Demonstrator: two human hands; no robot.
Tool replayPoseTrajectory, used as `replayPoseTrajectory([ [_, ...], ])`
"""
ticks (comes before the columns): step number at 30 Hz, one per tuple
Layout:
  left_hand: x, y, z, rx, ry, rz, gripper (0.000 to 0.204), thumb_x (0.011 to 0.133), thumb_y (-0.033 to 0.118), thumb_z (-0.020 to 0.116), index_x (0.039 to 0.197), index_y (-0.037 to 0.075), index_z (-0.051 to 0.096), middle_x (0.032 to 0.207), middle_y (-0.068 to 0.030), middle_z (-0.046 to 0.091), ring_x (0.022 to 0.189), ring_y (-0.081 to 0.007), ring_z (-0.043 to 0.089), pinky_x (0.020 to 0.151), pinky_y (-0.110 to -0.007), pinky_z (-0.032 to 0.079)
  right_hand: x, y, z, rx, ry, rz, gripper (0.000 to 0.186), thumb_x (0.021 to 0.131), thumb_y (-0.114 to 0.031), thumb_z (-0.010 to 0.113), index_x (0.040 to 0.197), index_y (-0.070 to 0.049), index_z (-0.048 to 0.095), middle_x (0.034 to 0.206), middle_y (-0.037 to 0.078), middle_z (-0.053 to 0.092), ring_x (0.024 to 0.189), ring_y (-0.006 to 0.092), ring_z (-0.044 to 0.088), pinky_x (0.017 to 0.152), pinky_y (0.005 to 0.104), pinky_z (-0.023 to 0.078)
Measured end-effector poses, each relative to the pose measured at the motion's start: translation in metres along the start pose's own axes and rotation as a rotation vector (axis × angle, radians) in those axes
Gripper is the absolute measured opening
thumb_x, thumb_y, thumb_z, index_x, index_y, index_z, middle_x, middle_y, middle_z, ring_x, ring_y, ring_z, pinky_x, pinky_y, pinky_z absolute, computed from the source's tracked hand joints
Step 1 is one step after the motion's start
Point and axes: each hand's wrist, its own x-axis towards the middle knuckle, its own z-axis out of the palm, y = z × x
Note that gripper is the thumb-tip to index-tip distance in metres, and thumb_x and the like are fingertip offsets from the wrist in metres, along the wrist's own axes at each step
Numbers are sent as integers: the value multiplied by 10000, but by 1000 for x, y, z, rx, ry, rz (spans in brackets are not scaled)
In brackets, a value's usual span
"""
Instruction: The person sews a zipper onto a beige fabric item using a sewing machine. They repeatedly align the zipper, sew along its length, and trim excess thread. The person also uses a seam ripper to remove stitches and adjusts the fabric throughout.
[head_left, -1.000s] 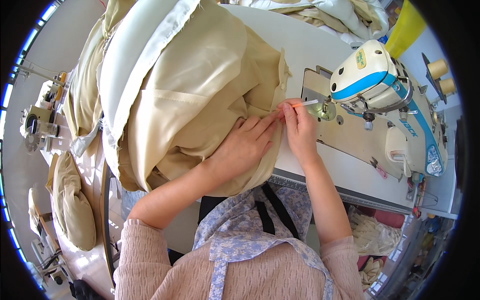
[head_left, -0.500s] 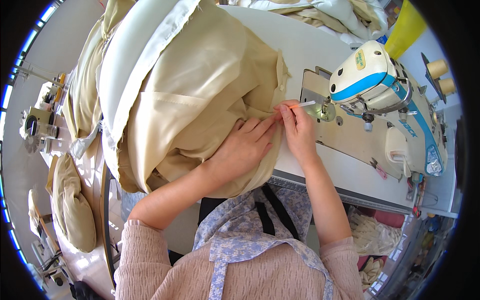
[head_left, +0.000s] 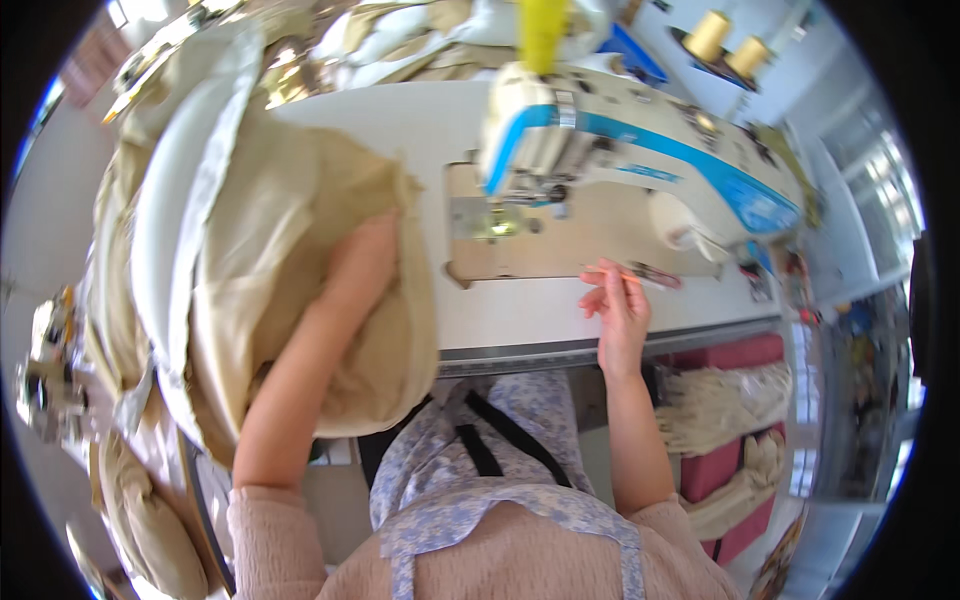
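Note:
A large bundle of tan satin fabric with a white frayed layer (head_left: 175, 250) lies on the left of the table. My left hand (head_left: 365, 250) is pushed into the tan folds, its fingertips hidden. My right hand (head_left: 618, 308) is off the fabric at the table's front, pinching a thin orange stick-like tool (head_left: 628, 276). Small snips (head_left: 662, 280) lie just right of it, blurred. Behind them stands a white and blue sewing machine (head_left: 640, 140) on a beige plate (head_left: 570, 260).
More tan and white fabric (head_left: 420, 35) is piled at the back beside a blue bin (head_left: 635, 60). Thread cones (head_left: 710, 40) stand back right. Pale pieces (head_left: 720, 400) rest on a pink surface at lower right. The table's front edge (head_left: 520, 355) crosses below my hands.
The view has swung and blurred. My right hand has left the fabric's edge for the right, orange tool still in it. My left hand has reached further forward into the folds.

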Motion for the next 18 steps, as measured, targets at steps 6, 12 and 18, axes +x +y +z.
replayPoseTrajectory([
  [6,26,2,1,-27,-187,-7,490,933,180,616,1417,129,556,926,-198,728,895,-409,691,787,-507,543,52,-26,-181,-425,366,3,361,1035,-310,648,919,29,693,897,123,763,644,134,685,542,251,481],
  [12,30,-5,5,175,-83,-19,319,952,178,625,1260,119,563,835,-190,704,810,-397,687,708,-512,535,121,-36,-241,-686,285,303,415,1028,-318,562,960,63,713,884,157,758,624,176,715,489,279,500],
  [18,32,-16,22,241,19,132,144,1005,229,578,1023,97,523,816,-177,706,757,-414,685,654,-533,520,138,-26,-246,-693,214,259,399,1029,-294,523,1048,38,743,760,122,731,585,182,692,466,299,509],
])
